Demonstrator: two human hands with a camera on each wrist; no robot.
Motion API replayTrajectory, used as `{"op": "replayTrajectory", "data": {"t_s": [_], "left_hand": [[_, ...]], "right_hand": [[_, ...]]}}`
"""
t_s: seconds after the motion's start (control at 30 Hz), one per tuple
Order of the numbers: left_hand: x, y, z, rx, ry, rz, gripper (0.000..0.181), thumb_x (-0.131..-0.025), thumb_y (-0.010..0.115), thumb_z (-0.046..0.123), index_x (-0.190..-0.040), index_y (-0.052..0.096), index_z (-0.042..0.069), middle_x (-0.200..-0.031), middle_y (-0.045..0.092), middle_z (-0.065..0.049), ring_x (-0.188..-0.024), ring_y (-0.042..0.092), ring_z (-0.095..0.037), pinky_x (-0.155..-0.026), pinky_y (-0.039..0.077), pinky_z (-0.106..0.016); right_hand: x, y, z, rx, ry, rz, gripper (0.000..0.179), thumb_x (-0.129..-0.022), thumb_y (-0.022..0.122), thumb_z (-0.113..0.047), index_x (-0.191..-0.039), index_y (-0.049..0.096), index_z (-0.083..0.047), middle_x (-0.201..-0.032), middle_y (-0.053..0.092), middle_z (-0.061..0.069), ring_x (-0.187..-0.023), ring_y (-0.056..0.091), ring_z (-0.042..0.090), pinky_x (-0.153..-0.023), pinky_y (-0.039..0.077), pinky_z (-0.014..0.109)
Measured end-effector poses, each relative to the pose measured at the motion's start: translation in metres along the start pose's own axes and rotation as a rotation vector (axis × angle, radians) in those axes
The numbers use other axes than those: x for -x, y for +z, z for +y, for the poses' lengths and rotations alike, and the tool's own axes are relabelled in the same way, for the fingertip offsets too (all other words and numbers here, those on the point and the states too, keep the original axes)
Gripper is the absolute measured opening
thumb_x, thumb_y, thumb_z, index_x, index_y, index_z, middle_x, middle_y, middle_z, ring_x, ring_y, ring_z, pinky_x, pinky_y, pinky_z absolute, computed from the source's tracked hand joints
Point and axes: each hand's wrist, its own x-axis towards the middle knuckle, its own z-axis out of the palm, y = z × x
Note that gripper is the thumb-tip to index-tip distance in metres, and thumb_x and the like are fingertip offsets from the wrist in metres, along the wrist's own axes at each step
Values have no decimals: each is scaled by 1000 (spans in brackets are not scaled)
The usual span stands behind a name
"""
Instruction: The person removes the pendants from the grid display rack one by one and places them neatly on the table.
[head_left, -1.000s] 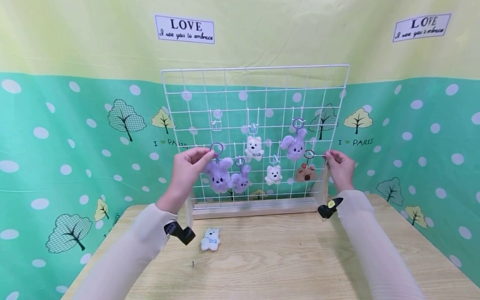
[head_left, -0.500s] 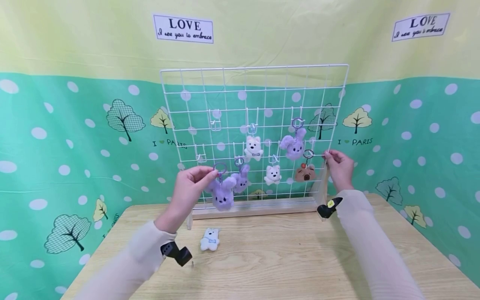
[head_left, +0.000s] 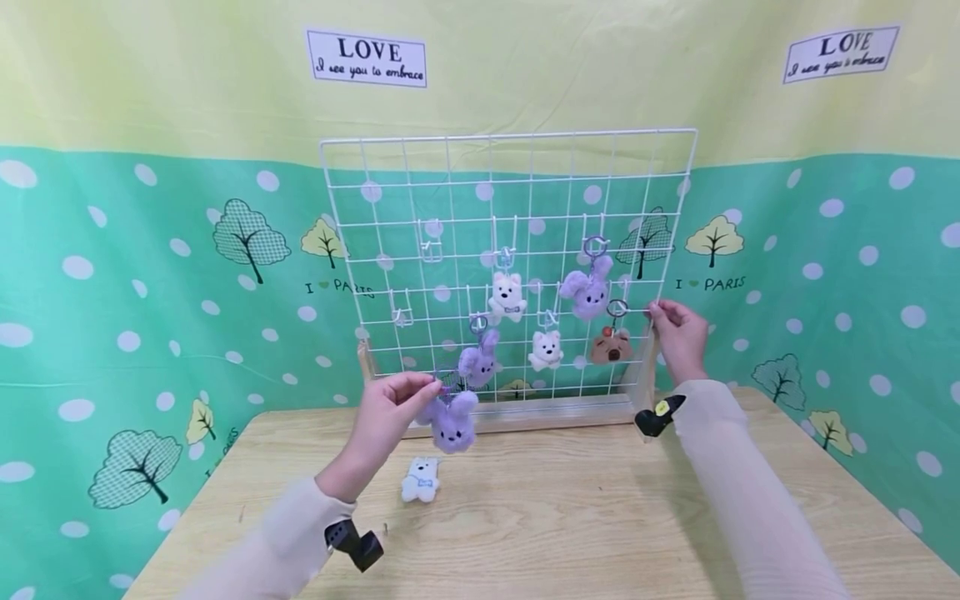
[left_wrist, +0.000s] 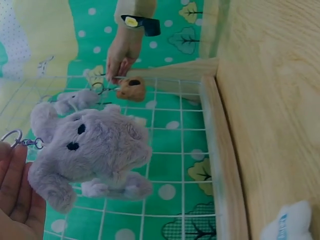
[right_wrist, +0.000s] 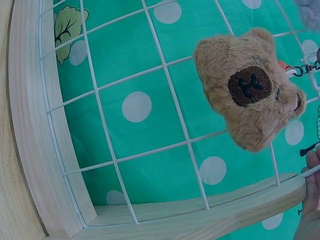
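My left hand pinches the ring of a purple plush bunny keychain, low in front of the wire grid rack. In the left wrist view that bunny dangles beside the fingers by its metal clasp. At the rack's right side, my right hand grips the edge by the wooden post. Close to it hangs a brown plush bear keychain, seen large in the right wrist view. A white plush bear lies on the table below my left hand.
Also on the rack hang a smaller purple bunny, another purple bunny and two white bears, an upper one and a lower one. Clear hooks sit at the left. The rack's wooden base stands on the table.
My left hand has brought the purple bunny keychain down and forward, away from the lower left hook, which now shows. The right hand keeps its grip at the rack's side.
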Motion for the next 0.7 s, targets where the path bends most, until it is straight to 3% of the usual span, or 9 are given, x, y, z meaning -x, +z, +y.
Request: {"op": "replayTrajectory", "data": {"t_s": [0.3, 0.7], "left_hand": [[10, 4, -18, 20, -40, -27, 18, -87, 67, 10, -96, 67, -5, -88, 69, -12, -73, 59, -9, -63, 50, -20], [24, 7, -39, 41, 0, -93, 18, -86, 66, 5, -96, 66, -10, -90, 70, -15, -76, 64, -6, -70, 53, -20]], "right_hand": [[0, 1, 0, 12, -25, 5, 45, -92, 55, -39, -121, 60, -6, -112, 66, 3, -96, 60, 2, -88, 48, 18], [-1, 1, -1, -5, -17, 9, 45, -92, 56, -38, -121, 60, -5, -110, 66, 1, -97, 60, 3, -91, 48, 21]]}}
